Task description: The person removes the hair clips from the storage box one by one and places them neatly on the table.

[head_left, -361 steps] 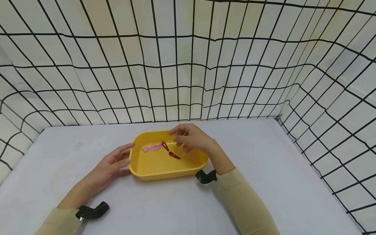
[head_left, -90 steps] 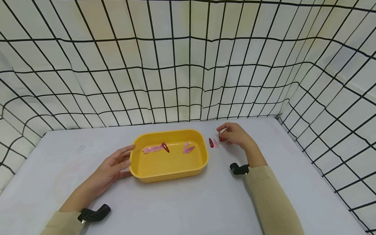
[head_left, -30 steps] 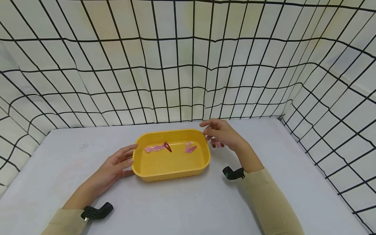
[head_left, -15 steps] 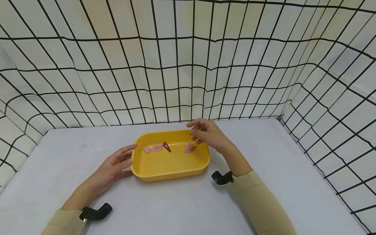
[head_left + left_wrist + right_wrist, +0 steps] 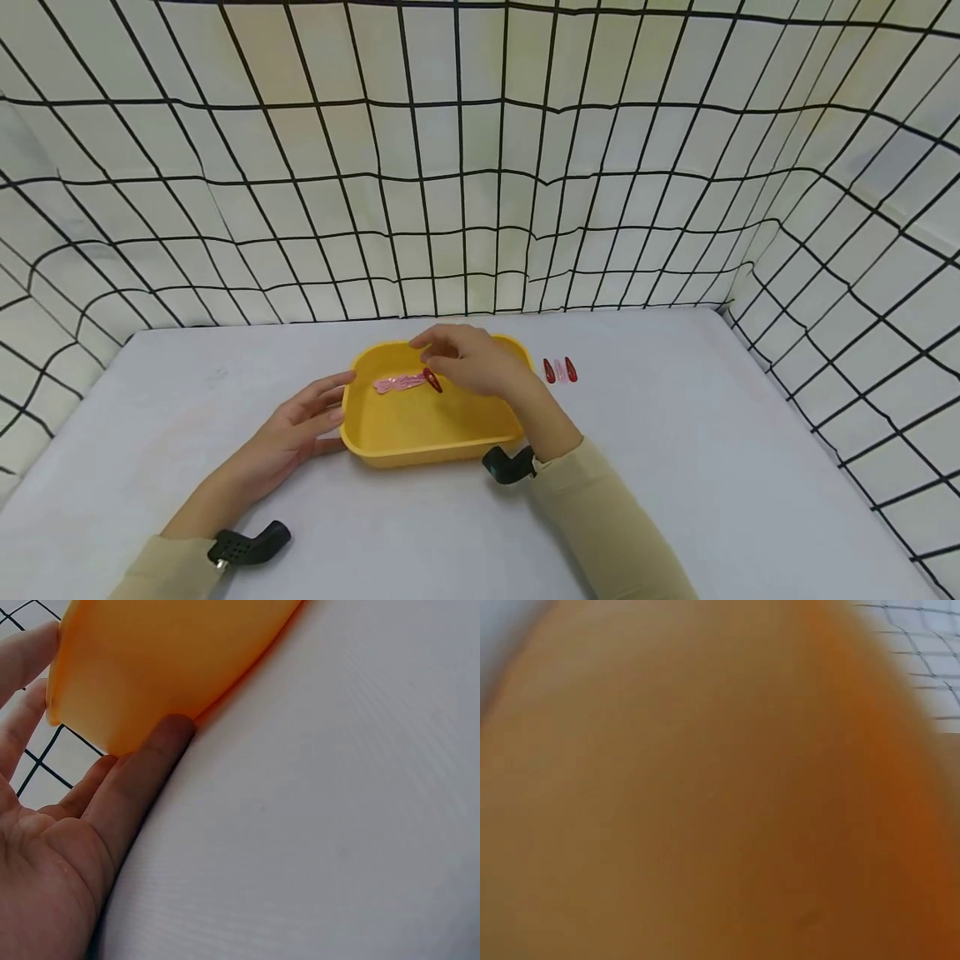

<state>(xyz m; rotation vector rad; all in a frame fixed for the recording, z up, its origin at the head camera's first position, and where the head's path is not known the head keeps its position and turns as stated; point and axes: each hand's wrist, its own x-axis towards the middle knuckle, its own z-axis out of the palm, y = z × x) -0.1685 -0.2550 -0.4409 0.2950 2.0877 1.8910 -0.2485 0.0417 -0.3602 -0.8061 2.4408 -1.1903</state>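
My left hand (image 5: 303, 421) touches the left end of a yellow tray (image 5: 420, 457), its fingers relaxed and spread along the wall. In the left wrist view its fingertips rest against the tray's outer side (image 5: 172, 660). Over the tray's middle hovers my right hand (image 5: 476, 362), fingers loosely bent and nothing seen between them. Its fingertips are close above a red snap hair clip (image 5: 432, 380). Pink hair clips (image 5: 400, 382) lie left of that clip, on the tray floor. My right hand and wrist cover the tray's right part. Blurred yellow tray (image 5: 667, 787) fills most of the right wrist view.
Right of the tray, a red clip (image 5: 549, 371), a pink clip (image 5: 559, 370) and another red clip (image 5: 572, 369) lie side by side on the white table (image 5: 675, 467). Black wire mesh (image 5: 465, 233) stands along the back and sides.
Earlier, my right hand took a red clip from the tray and set it right of the others on the table. Then it came back left over the tray. My left hand stayed at the tray.
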